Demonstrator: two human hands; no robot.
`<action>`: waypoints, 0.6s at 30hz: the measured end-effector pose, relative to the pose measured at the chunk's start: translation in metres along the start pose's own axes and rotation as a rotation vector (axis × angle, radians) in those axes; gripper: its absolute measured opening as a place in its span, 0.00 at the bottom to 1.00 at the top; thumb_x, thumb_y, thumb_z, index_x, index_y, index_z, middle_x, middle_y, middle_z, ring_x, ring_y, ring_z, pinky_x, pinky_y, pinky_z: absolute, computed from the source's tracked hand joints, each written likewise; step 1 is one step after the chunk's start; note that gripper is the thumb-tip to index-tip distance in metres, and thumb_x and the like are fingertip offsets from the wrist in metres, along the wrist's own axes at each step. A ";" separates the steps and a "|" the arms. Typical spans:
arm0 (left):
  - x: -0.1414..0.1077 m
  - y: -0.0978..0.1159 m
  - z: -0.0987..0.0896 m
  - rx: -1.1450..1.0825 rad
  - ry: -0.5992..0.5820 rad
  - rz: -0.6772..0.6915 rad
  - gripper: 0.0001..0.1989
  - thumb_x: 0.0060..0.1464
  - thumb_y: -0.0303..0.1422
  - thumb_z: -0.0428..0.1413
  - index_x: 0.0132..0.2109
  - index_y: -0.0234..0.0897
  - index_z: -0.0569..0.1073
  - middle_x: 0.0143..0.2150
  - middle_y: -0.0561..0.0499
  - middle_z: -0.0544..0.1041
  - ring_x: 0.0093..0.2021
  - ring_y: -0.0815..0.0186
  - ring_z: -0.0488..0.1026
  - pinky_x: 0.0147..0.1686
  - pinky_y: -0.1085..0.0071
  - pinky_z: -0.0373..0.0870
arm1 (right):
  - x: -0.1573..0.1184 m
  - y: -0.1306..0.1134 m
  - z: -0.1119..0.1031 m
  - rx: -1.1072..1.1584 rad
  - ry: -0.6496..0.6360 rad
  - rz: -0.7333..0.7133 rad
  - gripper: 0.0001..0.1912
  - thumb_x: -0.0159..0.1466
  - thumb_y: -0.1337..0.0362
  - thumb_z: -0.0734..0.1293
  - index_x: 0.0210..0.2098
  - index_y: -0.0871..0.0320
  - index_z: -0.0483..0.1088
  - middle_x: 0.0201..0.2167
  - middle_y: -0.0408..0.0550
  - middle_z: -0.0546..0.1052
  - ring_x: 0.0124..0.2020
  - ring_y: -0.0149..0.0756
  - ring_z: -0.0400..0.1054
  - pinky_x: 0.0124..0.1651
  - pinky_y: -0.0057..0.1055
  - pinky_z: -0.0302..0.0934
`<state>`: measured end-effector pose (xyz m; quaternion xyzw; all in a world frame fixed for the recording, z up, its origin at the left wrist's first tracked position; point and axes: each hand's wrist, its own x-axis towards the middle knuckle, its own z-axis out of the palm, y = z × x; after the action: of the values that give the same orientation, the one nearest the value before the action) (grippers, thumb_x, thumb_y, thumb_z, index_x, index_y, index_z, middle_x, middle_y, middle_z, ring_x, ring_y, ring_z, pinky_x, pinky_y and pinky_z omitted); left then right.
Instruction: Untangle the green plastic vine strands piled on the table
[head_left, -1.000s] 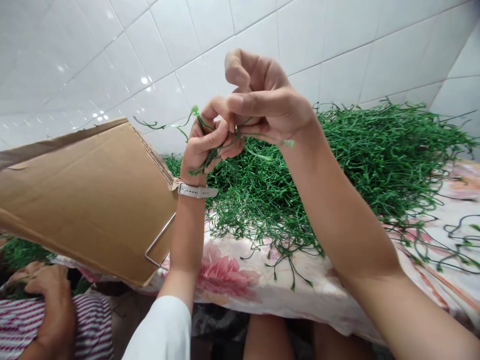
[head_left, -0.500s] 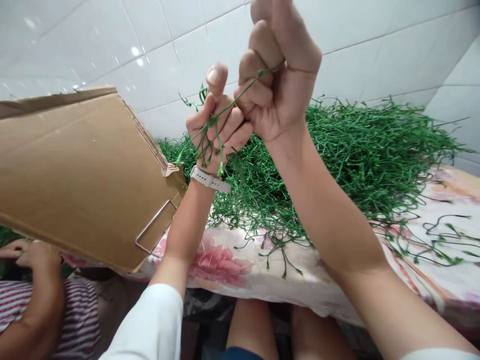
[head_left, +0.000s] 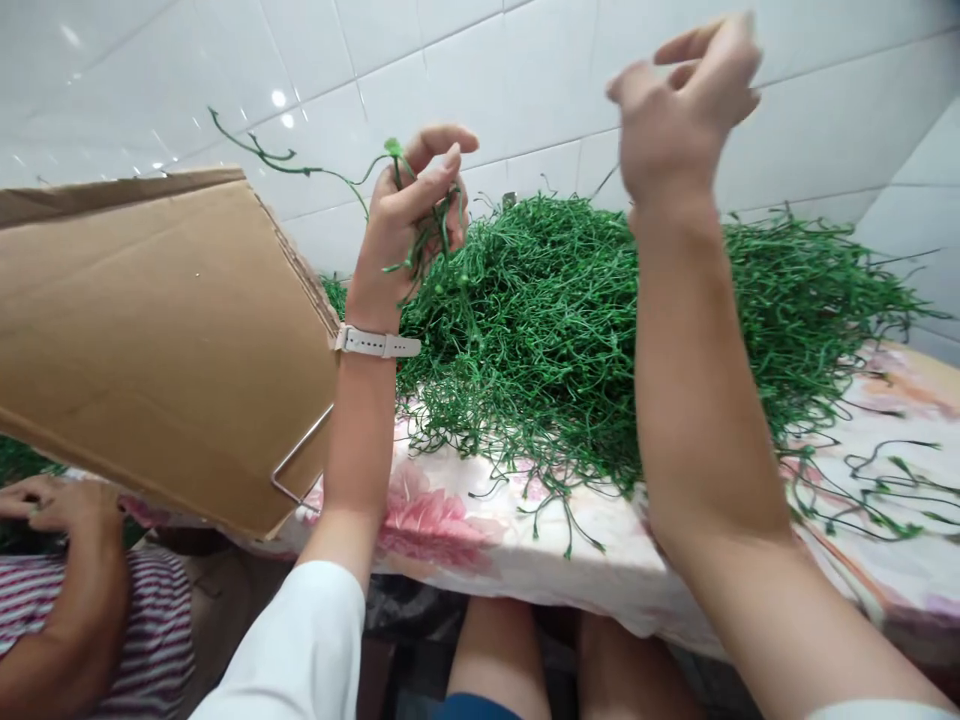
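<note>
Several green stems [head_left: 426,240]: pinched in left hand [head_left: 405,215] before the green pile's [head_left: 555,330] left end, probably light, springy, best gripped mid-length; right hand [head_left: 686,110] above green pile, grasp unclear.

A floral cloth [head_left: 439,525] covers the tabletop [head_left: 622,545], which carries a tangled heap of green stems [head_left: 555,320] along its far edge, loose stems [head_left: 885,500] towards its right end, and a few strays [head_left: 566,515] near its front edge

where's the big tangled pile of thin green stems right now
In the head view, the green pile spans centre and right on the pink-flowered white cloth, in front of the white tiled wall, partly hidden by the right forearm.
</note>
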<state>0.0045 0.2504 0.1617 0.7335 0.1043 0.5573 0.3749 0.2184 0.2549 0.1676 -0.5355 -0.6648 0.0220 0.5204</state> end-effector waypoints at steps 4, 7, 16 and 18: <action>0.005 -0.012 0.009 -0.058 0.073 -0.001 0.07 0.66 0.32 0.57 0.38 0.42 0.78 0.20 0.56 0.67 0.20 0.72 0.66 0.21 0.72 0.62 | -0.011 -0.020 0.008 0.292 0.395 -0.100 0.10 0.61 0.72 0.62 0.41 0.54 0.65 0.57 0.63 0.73 0.56 0.45 0.67 0.53 0.36 0.61; 0.004 -0.013 0.014 -0.165 0.165 -0.031 0.08 0.68 0.35 0.56 0.38 0.44 0.78 0.25 0.54 0.68 0.23 0.72 0.65 0.25 0.72 0.67 | -0.023 -0.032 0.005 0.401 -0.006 -0.453 0.13 0.61 0.74 0.64 0.42 0.52 0.67 0.55 0.51 0.76 0.52 0.37 0.68 0.44 0.29 0.63; -0.008 -0.004 0.023 -0.257 0.107 -0.029 0.13 0.67 0.29 0.51 0.31 0.40 0.70 0.24 0.55 0.61 0.22 0.72 0.62 0.23 0.77 0.67 | -0.024 -0.057 0.040 0.919 -0.012 -0.653 0.13 0.64 0.55 0.73 0.27 0.53 0.72 0.37 0.49 0.73 0.27 0.33 0.67 0.25 0.35 0.63; -0.008 0.001 0.025 -0.355 -0.001 -0.026 0.16 0.69 0.28 0.46 0.32 0.38 0.71 0.21 0.57 0.53 0.18 0.75 0.55 0.18 0.80 0.60 | -0.025 -0.061 0.044 1.101 -0.072 -0.593 0.14 0.67 0.54 0.70 0.27 0.52 0.69 0.33 0.47 0.73 0.25 0.34 0.66 0.25 0.37 0.64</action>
<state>0.0241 0.2341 0.1538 0.6547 0.0135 0.5617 0.5057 0.1420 0.2336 0.1662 0.0195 -0.6934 0.2338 0.6813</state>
